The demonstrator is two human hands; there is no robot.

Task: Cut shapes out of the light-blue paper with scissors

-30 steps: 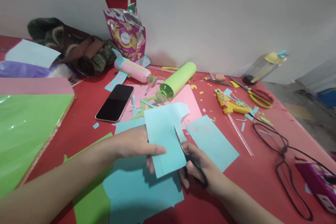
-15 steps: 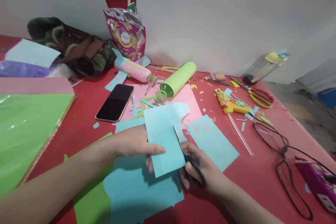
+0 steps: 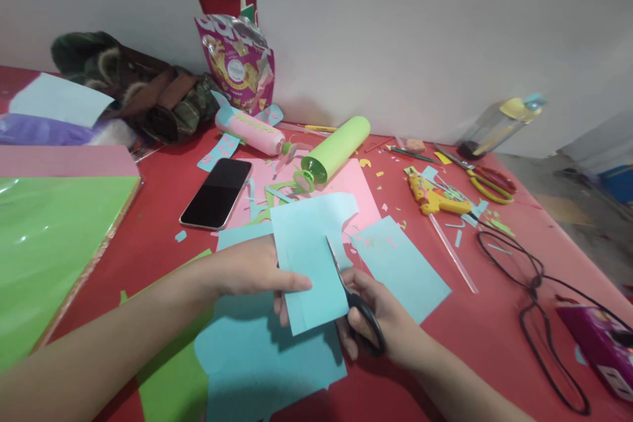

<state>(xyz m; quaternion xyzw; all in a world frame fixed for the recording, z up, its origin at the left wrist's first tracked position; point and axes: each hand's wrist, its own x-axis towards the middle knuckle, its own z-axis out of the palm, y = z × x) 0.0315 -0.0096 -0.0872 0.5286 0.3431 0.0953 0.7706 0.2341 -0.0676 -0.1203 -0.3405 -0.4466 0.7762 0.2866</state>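
Note:
My left hand (image 3: 287, 283) grips a light blue sheet of paper (image 3: 311, 257), thumb on top and the other fingers mostly hidden beneath. In my right hand (image 3: 378, 313) are black-handled scissors (image 3: 368, 323), my fingers through the loops. Their blade lies over the right part of the sheet, where the edge has a curved cut. Below the hands lie more blue paper (image 3: 277, 369) and a green sheet (image 3: 173, 369). Another blue piece (image 3: 405, 270) rests on the table to the right of the held sheet.
Beyond the hands lie a phone (image 3: 217, 194), a green-wrapped bottle (image 3: 339, 148) and a pink-wrapped bottle (image 3: 254, 132). To the right are a yellow glue gun (image 3: 435, 198) with a looping black cord (image 3: 529, 277), yellow-handled scissors (image 3: 487, 184) and a purple box (image 3: 596, 343).
Almost nothing differs. Both hands, the held blue paper and the scissors stay in practically the same place.

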